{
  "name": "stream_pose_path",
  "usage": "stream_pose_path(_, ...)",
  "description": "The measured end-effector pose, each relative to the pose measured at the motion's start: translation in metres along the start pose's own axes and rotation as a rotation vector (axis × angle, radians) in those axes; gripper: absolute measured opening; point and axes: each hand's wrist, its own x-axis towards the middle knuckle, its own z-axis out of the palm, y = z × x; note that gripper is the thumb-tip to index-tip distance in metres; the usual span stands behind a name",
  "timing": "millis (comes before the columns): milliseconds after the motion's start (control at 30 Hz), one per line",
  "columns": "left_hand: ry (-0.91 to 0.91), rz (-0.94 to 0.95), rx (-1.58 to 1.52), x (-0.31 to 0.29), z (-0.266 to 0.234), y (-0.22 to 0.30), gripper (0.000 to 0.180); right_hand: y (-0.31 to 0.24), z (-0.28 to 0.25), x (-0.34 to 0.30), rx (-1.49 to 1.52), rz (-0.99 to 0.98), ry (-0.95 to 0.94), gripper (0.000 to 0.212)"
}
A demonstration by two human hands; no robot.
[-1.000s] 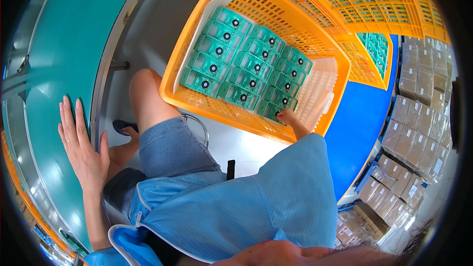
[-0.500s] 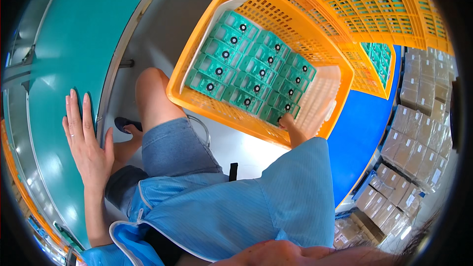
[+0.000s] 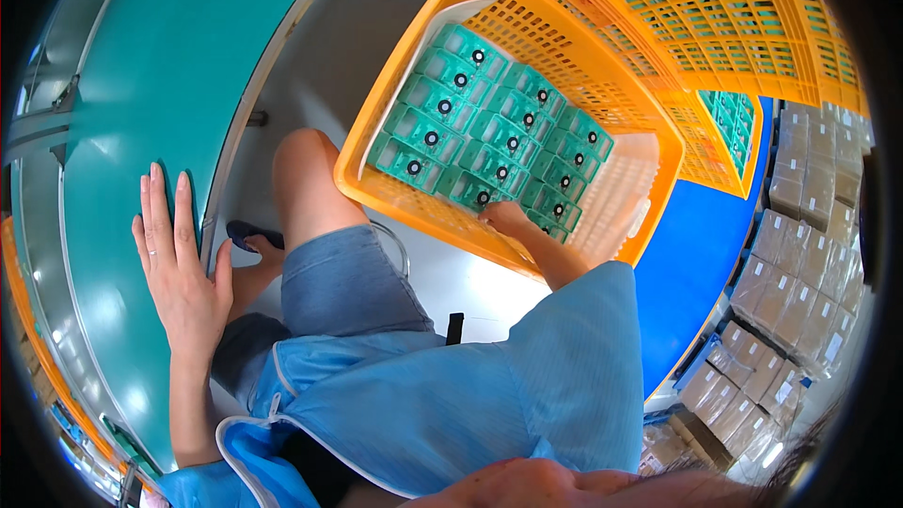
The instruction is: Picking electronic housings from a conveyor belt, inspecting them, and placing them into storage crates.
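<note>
My left hand (image 3: 186,273) lies flat on a green work surface (image 3: 169,56), fingers stretched out and a ring on one of them. My right hand (image 3: 508,218) reaches down into an orange plastic crate (image 3: 376,113), over the near row of green plastic parts. Its fingers are curled together beside a green part (image 3: 467,186) with a black ring-shaped piece; the fingertips are too small to show what they hold, if anything. Several like parts (image 3: 513,122) stand in rows in the crate, each with a black ring and pale centre.
A white sheet (image 3: 404,66) lines the crate's left wall. More orange crates (image 3: 696,19) stand beyond, with green parts (image 3: 729,122) inside one. A blue surface (image 3: 691,273) lies to the right, with wrapped cartons (image 3: 781,282) stacked past it. My bent knee (image 3: 306,165) is beside the crate.
My right hand has moved left along the near row, from the right column to the middle one. My left hand stays on the green surface. The whole view has shifted slightly.
</note>
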Motion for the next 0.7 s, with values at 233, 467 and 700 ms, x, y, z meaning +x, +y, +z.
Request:
stream_pose_path(233, -0.004, -0.013, 0.009, -0.005, -0.007, -0.002, 0.082, 0.005, 0.006, 0.027, 0.214, 0.003, 0.146, 0.013)
stream_pose_path(467, -0.008, -0.005, -0.006, -0.003, -0.003, -0.001, 0.082, 0.006, 0.006, 0.054, 0.569, 0.596, -0.149, 0.025)
stream_pose_path(700, -0.001, -0.005, -0.004, -0.004, -0.004, -0.004, 0.082, 0.001, 0.001, 0.052, 0.579, 0.728, -0.092, 0.032)
